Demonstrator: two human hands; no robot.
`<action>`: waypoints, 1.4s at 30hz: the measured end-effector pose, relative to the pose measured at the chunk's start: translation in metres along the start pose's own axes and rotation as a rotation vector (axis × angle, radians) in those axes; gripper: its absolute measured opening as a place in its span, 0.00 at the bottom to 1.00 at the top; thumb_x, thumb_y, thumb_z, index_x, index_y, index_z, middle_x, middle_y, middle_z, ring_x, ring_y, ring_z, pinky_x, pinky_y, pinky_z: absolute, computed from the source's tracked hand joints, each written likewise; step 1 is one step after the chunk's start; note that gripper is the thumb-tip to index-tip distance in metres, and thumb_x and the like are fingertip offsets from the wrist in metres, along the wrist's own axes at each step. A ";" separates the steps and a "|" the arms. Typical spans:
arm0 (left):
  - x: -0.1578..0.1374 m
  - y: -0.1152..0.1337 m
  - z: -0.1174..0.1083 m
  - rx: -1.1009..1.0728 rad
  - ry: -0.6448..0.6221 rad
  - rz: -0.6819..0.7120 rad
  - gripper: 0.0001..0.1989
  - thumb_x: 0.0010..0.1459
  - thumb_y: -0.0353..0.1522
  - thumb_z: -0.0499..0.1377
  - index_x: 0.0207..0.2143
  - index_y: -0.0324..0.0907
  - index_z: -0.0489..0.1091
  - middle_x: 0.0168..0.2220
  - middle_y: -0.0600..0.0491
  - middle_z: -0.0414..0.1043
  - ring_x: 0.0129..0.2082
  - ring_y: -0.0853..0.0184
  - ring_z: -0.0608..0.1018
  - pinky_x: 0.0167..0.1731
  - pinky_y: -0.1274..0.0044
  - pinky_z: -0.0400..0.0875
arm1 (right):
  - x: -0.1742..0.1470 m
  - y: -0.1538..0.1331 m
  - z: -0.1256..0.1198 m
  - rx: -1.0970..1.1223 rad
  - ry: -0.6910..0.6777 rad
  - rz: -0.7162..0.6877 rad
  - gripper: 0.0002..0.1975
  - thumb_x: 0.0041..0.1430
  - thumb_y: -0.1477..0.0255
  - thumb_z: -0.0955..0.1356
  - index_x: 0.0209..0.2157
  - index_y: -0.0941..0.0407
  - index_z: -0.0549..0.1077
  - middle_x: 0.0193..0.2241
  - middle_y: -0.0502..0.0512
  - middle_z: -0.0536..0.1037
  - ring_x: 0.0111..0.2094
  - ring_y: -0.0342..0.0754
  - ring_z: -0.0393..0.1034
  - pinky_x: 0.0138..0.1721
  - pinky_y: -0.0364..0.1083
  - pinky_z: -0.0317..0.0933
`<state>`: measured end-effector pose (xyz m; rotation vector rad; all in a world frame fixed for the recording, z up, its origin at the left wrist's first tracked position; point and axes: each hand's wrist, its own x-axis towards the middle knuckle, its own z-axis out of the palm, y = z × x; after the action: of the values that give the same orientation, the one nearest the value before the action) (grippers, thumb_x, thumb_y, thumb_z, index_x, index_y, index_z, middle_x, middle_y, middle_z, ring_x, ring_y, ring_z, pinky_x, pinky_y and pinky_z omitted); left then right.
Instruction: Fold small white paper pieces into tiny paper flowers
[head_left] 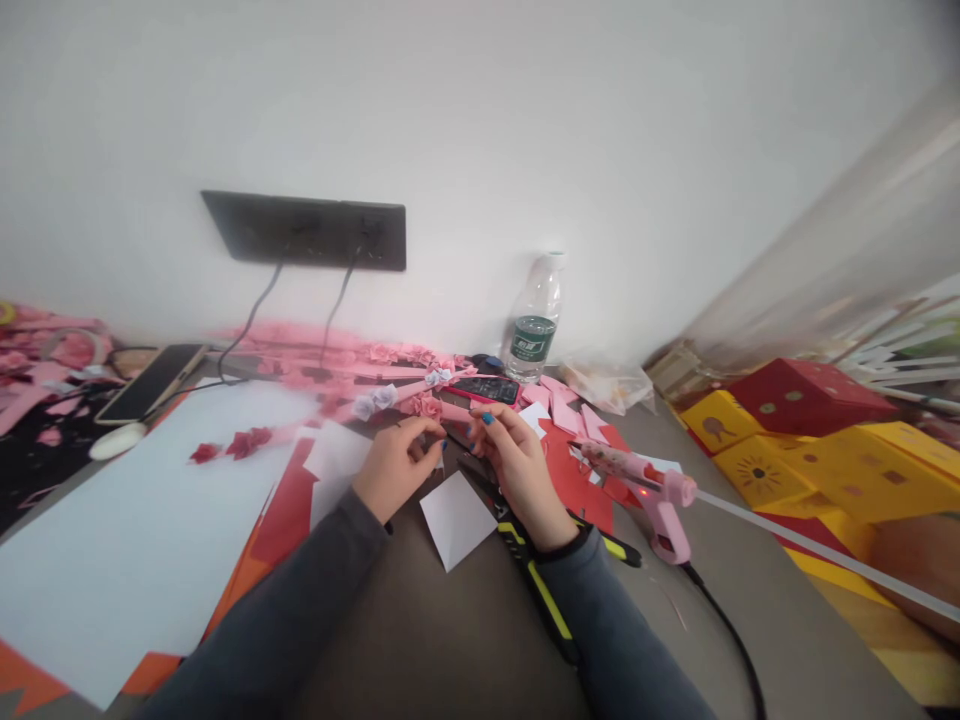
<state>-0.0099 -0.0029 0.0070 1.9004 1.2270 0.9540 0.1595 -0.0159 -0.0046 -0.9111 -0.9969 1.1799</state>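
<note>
My left hand [401,462] is curled, thumb and fingertips close together over the grey table [435,650]. My right hand [521,475], its nails painted blue, is pinched just beside it. What sits between the fingertips is too small and blurred to make out. Behind the fingers lies a pink stem with a pink paper rose [425,405] and pale lilac paper roses [375,402]. Below the hands rests a folded white paper square [458,522]. A black-and-yellow tool [536,580] like a cutter or pliers lies partly under my right wrist.
A pink hot glue gun [660,500] with a glowing red light stands at right, its cord trailing forward. Red and pink paper pieces [577,470] surround it. White sheets [157,520] cover the left. A water bottle [534,325] stands by the wall; yellow boxes [847,470] are far right.
</note>
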 end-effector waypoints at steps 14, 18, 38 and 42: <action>-0.008 0.012 -0.007 0.281 -0.244 0.075 0.22 0.43 0.39 0.69 0.09 0.42 0.62 0.10 0.58 0.59 0.14 0.72 0.61 0.19 0.77 0.46 | 0.001 -0.002 0.003 0.014 0.026 0.010 0.13 0.55 0.59 0.71 0.33 0.54 0.75 0.23 0.48 0.72 0.22 0.42 0.63 0.24 0.42 0.57; -0.005 0.011 -0.013 0.110 -0.415 -0.016 0.15 0.50 0.34 0.63 0.15 0.42 0.64 0.13 0.59 0.64 0.15 0.72 0.67 0.20 0.79 0.53 | 0.002 -0.001 0.002 0.017 0.029 0.004 0.12 0.56 0.61 0.71 0.34 0.55 0.75 0.24 0.48 0.72 0.22 0.42 0.63 0.24 0.42 0.56; 0.003 0.005 -0.002 -0.888 0.194 -0.325 0.21 0.46 0.35 0.70 0.43 0.39 0.73 0.33 0.50 0.80 0.30 0.66 0.80 0.27 0.81 0.71 | -0.013 -0.007 0.007 -0.756 -0.279 -0.547 0.11 0.56 0.80 0.69 0.37 0.49 0.77 0.62 0.58 0.60 0.58 0.58 0.62 0.54 0.59 0.64; 0.002 0.005 -0.001 -0.924 0.165 -0.312 0.25 0.45 0.33 0.71 0.47 0.39 0.74 0.38 0.48 0.81 0.36 0.64 0.80 0.33 0.79 0.73 | -0.012 -0.009 0.006 -0.714 -0.263 -0.536 0.06 0.56 0.77 0.71 0.32 0.51 0.78 0.60 0.58 0.63 0.57 0.58 0.64 0.54 0.59 0.64</action>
<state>-0.0076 -0.0026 0.0123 0.8975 0.8850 1.2286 0.1558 -0.0288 0.0042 -0.9494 -1.8068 0.4807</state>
